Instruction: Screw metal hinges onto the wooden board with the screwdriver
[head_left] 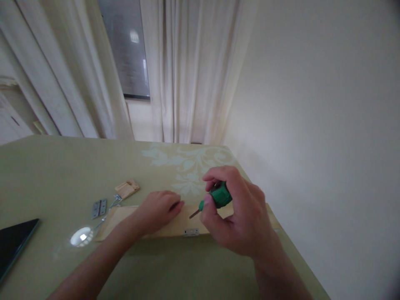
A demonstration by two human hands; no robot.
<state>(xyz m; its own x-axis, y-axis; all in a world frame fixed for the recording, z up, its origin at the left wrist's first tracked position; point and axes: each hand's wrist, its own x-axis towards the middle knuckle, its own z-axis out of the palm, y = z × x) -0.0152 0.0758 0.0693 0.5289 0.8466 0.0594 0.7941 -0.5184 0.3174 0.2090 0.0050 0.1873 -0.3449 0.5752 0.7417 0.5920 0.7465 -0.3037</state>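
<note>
A pale wooden board (pixel 175 225) lies flat on the green table (pixel 62 166), with a small metal hinge (pixel 191 232) at its near edge. My left hand (pixel 158 211) rests on the board, fingers curled loosely and pressed down on it. Above the board's right part, my right hand (pixel 237 212) grips a short green-handled screwdriver (pixel 215 198). Its metal tip points down and left toward the board, just above the hinge.
Left of the board lie a spoon (pixel 83 236), a loose metal hinge (pixel 99 208) and a small wooden block (pixel 126 188). A dark tablet or phone (pixel 14 243) sits at the left edge. Curtains (pixel 175 71) and a wall stand behind the table.
</note>
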